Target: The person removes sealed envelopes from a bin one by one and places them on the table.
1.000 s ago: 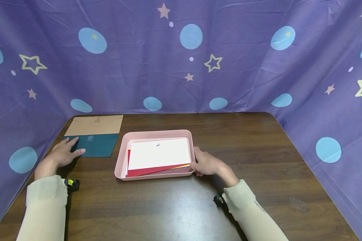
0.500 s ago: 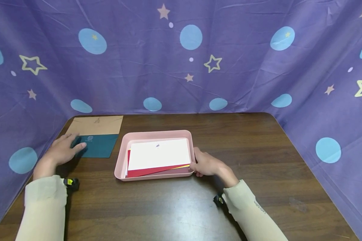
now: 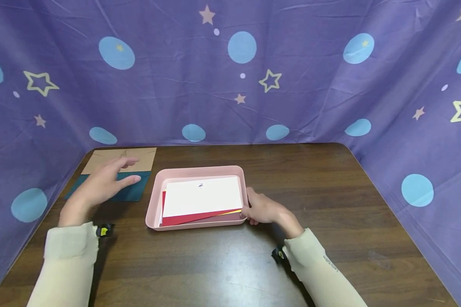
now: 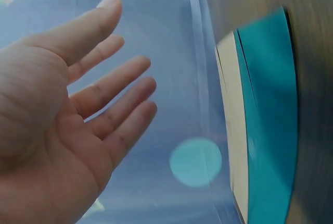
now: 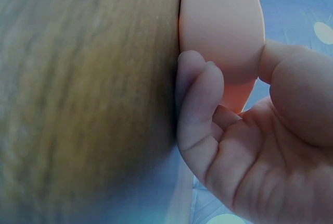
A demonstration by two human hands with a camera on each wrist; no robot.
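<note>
In the head view a pink tray [image 3: 195, 228] lies on the table, with a stack of envelopes inside, a white envelope [image 3: 203, 198] on top and a red one [image 3: 173, 220] under it. My right hand [image 3: 264, 208] grips the tray's right end; in the right wrist view its thumb is over the rim and its fingers curl against the pink wall [image 5: 221, 21]. My left hand [image 3: 101, 183] hovers with fingers extended, holding nothing. Beneath it lie a teal envelope [image 3: 132, 195] and, behind that, a tan envelope [image 3: 144, 157], both partly hidden by the hand in the head view.
The brown wooden table [image 3: 199, 268] reaches back to a purple curtain [image 3: 311, 85] with stars and blue spots, which also hangs along both sides. Bare wood shows in front of the tray and to its right.
My left hand has lifted off the teal envelope and moved to the right, above the two envelopes. The right hand and the tray have stayed in place.
</note>
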